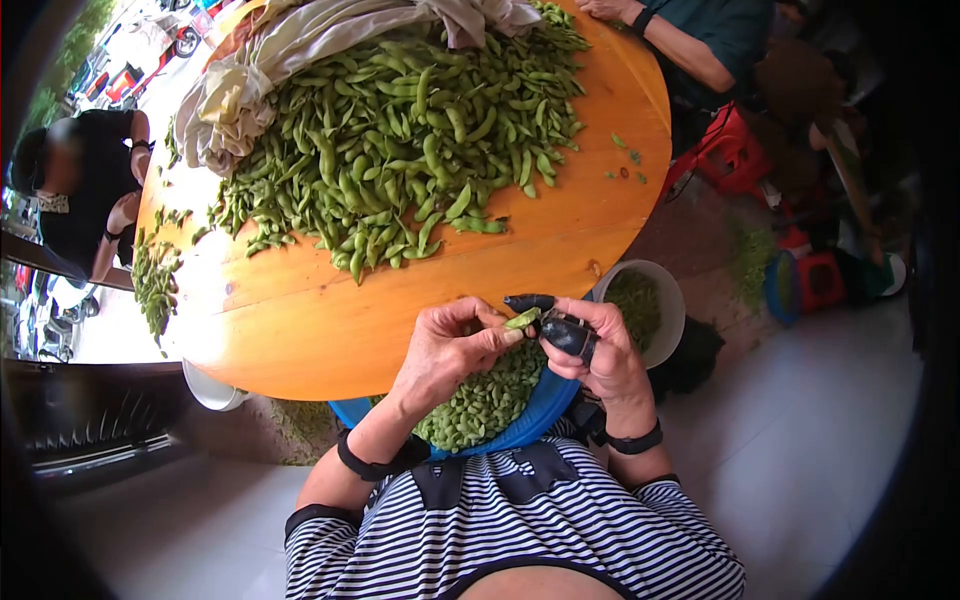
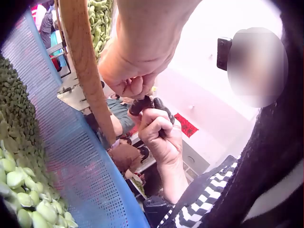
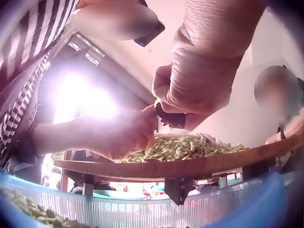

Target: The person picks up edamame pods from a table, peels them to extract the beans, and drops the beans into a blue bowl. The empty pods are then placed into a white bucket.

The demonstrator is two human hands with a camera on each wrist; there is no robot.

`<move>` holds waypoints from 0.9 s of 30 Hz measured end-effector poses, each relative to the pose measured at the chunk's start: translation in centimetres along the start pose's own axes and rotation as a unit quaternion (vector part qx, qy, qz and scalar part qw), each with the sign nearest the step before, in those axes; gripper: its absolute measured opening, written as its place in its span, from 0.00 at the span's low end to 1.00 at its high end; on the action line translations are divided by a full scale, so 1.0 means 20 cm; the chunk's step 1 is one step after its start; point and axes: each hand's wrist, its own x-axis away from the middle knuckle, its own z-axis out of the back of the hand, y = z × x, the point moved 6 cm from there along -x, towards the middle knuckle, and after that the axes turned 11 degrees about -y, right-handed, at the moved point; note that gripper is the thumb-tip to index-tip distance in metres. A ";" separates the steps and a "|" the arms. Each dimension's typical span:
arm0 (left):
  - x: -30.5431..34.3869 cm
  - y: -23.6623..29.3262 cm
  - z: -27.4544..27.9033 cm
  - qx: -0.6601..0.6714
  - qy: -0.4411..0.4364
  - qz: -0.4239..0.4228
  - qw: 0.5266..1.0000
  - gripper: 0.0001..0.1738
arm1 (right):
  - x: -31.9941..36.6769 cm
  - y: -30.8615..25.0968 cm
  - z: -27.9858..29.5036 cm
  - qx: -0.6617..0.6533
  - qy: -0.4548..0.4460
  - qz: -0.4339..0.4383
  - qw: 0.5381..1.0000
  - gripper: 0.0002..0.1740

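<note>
Small green soybean pod (image 1: pixel 522 320): sits between both hands, just past the near table edge and right above the basket.
Left hand (image 1: pixel 450 345): thumb and fingertips pinch the pod, remaining fingers curled in.
Right hand (image 1: pixel 603 358): clenched round a black handheld cutting tool (image 1: pixel 560 325), tool tip touching the pod's end. The left wrist view shows the fingers wrapped fully round the dark handle. Exact tool type: cannot tell.
There is a black band on each wrist.

Directly below is a round blue plastic mesh basket (image 1: pixel 545 410) on the person's lap, its far side tucked under the table edge. It is heaped with pale green soybean pieces (image 1: pixel 480 400); whether these are whole pods or shelled, cannot tell. The wearer has on a black-and-white striped shirt (image 1: pixel 520 520).

Round orange-brown wooden table (image 1: pixel 400 300):
- a big heap of green pods (image 1: pixel 400 130) covers the far half, spilling from an off-white cloth sack (image 1: pixel 260 70)
- a smaller cluster of pods (image 1: pixel 155 280) lies at the left rim
- a few green scraps (image 1: pixel 625 160) lie on the right side

Around it:
- a white round bucket (image 1: pixel 672 300) stands just right of the right hand, below table level, with green bits inside
- a white bowl rim (image 1: pixel 210 390) shows under the table's left edge
- a seated person in a black top (image 1: pixel 95 180) is at the far left
- another person's arm in a dark teal sleeve (image 1: pixel 690 50) is at the top right
- a red plastic stool (image 1: pixel 735 150) stands right of the table
</note>
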 end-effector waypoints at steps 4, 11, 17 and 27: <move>0.00 0.00 0.00 0.015 0.005 -0.001 1.000 0.05 | 0.00 0.03 0.04 -0.017 0.004 -0.015 1.000 0.24; -0.02 -0.03 0.01 0.004 0.006 -0.002 1.000 0.06 | -0.01 0.02 0.00 0.097 0.040 -0.024 0.994 0.24; -0.01 -0.03 0.01 0.007 0.011 0.015 1.000 0.07 | 0.01 0.03 0.02 0.122 0.017 0.053 0.991 0.22; -0.01 -0.04 0.01 -0.053 0.015 -0.006 0.998 0.07 | 0.00 -0.01 -0.01 0.188 0.040 -0.054 0.980 0.16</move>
